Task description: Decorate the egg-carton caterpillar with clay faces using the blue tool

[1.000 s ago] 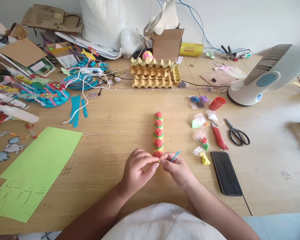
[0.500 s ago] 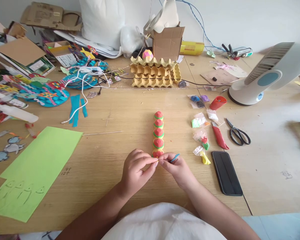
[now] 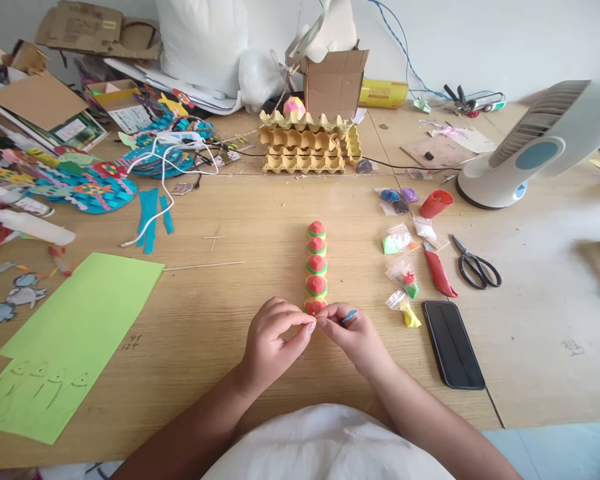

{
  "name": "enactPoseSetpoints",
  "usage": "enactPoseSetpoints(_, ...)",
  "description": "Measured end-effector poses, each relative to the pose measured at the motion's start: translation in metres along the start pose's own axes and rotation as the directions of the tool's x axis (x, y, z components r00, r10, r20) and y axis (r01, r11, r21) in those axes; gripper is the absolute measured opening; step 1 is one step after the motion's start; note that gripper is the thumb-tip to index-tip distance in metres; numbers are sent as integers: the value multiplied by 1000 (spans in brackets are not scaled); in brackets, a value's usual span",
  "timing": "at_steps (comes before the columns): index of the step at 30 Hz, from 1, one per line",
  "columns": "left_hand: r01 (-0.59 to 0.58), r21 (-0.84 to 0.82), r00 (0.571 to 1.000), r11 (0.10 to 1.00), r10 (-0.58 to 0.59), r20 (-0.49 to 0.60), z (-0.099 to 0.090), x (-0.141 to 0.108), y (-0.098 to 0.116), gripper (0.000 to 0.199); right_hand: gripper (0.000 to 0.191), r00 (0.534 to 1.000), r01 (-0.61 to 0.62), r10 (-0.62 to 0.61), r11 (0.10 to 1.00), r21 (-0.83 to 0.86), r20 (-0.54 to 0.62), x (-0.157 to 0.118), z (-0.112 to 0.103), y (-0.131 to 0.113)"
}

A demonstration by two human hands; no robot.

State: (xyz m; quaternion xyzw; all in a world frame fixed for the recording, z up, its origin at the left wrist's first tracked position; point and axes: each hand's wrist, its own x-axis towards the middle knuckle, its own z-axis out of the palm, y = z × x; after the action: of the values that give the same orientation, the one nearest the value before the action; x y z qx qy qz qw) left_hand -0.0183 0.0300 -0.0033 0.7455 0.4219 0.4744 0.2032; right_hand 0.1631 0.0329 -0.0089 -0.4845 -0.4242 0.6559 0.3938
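A strip of egg carton cups [image 3: 317, 267] stands lengthwise in front of me, its bumps coloured red with green and yellow bands. At its near end my left hand [image 3: 279, 339] is closed, thumb and forefinger pinching a tiny yellow bit of modelling clay [image 3: 315, 321]. My right hand [image 3: 353, 337] meets it there, thumb and forefinger pinched at the same bit. A thin blue tool [image 3: 349, 316] sticks out between the fingers of my right hand; most of it is hidden. The fingertips cover part of the nearest cup.
Right of the strip lie small bags of coloured clay [image 3: 399, 240], a red cutter [image 3: 439, 270], scissors [image 3: 477, 262] and a phone [image 3: 453, 345]. A fan [image 3: 535, 147] stands beyond. Green paper [image 3: 90, 333] and thin sticks [image 3: 203, 265] lie left; egg cartons [image 3: 305, 143] sit behind.
Both hands stay pinched together at the near end of the strip, with barely any finger movement. The whole view has shifted very slightly.
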Motion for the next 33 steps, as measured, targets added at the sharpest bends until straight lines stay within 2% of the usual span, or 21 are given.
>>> enactPoseSetpoints(4, 114, -92, 993, 989, -112, 31, 1, -1, 0, 10, 31, 1000, 27, -27, 998, -52, -8, -1, 1, -2)
enactPoseSetpoints(8, 249, -204, 968, 947, -237, 80, 1, -3, -3, 7, 32, 1000, 27, -28, 998, -57, -11, -2, 1, -3)
enactPoseSetpoints(14, 398, -331, 917, 855, -366, 156, 0, -7, -9, 12, 31, 1000, -9, 9, 999, 32, 8, 0, -1, -1)
enactPoseSetpoints(18, 441, -350, 898, 826, -405, 174, 0, -8, -10, 15, 30, 999, -40, 39, 994, 105, 15, 0, -2, -1)
enactPoseSetpoints(25, 350, -262, 936, 899, -328, 127, 3, -5, -6, 8, 30, 993, -116, 105, 960, 253, 57, 1, -2, -2)
enactPoseSetpoints(30, 136, -96, 991, 986, -135, 23, 3, -2, 0, 12, 32, 982, -188, 169, 910, 369, 85, 2, -2, -3)
enactPoseSetpoints(33, 17, 12, 1000, 1000, -16, -25, 4, -3, 1, 19, 32, 978, -209, 185, 888, 411, 98, 2, -1, -3)
